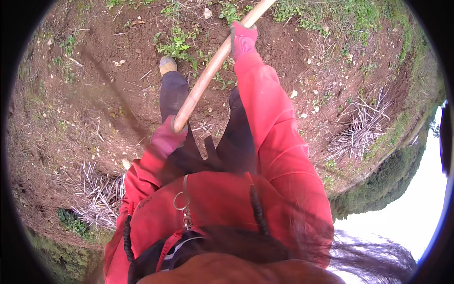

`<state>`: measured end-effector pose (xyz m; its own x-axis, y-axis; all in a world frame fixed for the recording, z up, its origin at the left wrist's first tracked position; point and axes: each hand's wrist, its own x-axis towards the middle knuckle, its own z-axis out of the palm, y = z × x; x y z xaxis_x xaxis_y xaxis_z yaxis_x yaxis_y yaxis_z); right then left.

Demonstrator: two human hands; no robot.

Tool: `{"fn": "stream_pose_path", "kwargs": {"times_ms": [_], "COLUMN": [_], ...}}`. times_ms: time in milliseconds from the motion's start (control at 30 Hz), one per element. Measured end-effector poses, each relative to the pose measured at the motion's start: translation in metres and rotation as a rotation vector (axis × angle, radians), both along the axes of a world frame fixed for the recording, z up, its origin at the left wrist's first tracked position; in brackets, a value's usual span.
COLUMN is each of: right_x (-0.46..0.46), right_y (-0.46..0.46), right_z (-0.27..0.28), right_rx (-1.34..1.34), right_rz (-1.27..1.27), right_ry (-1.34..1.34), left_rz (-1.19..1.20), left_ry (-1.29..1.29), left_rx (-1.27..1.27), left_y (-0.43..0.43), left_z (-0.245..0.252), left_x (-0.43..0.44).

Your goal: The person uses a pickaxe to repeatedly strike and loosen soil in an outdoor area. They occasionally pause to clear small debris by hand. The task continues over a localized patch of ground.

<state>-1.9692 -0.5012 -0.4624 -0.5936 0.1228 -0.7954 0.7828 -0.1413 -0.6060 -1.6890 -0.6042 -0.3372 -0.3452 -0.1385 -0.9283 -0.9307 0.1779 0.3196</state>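
A long wooden tool handle (209, 72) runs slantwise in front of my body, from its rounded lower end up past the top edge, where its far end is out of view. My left hand (169, 136), in a reddish-pink glove, is closed round the lower end. Higher up, my right hand (244, 37), in a matching glove with a ribbed cuff, grips the shaft, its arm stretched forward. Both arms wear red sleeves. Between my feet and the handle lies brown soil (212, 103) with small green plants (175, 44).
Heaps of dry stalks lie at the right (363, 129) and at the lower left (101, 198). My boot (167, 65) stands on the soil near weeds. Pale stones or debris (293, 94) are scattered about. Grass covers the upper right; wooded slopes rise beyond the right side. Blurred dark strands cross the view.
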Motion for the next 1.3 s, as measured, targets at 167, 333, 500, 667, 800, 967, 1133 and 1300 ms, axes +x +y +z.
{"fn": "stream_pose_path", "kwargs": {"times_ms": [167, 333, 500, 667, 800, 967, 1133, 1300], "right_x": [0.176, 0.177, 0.101, 0.007, -0.024, 0.128, 0.166, 0.143], "right_y": [-0.01, 0.004, 0.037, 0.06, 0.031, -0.048, -0.021, 0.001], "right_z": [-0.003, 0.029, 0.041, 0.027, -0.004, -0.007, 0.046, 0.046], "right_rx": [-0.147, -0.161, -0.137, -0.196, -0.16, -0.112, -0.172, -0.184], "right_rz": [-0.082, -0.093, -0.127, -0.119, -0.105, 0.109, 0.045, 0.012], "right_ry": [-0.305, -0.329, -0.208, 0.067, 0.069, -0.323, -0.44, -0.312], "left_rz": [-0.288, -0.366, -0.407, -0.26, -0.317, -0.111, -0.14, -0.204], "left_ry": [-0.324, -0.375, -0.173, 0.131, 0.201, -0.173, -0.437, -0.326], "left_rx": [-0.176, -0.1, -0.252, -0.22, -0.285, -0.342, -0.097, -0.077], "left_y": [-0.024, -0.005, 0.008, 0.035, 0.018, 0.015, 0.013, 0.022], "left_z": [0.093, 0.09, 0.102, 0.058, 0.012, 0.062, 0.116, 0.109], "left_x": [0.145, 0.212, 0.051, -0.012, -0.025, 0.14, 0.208, 0.175]}}
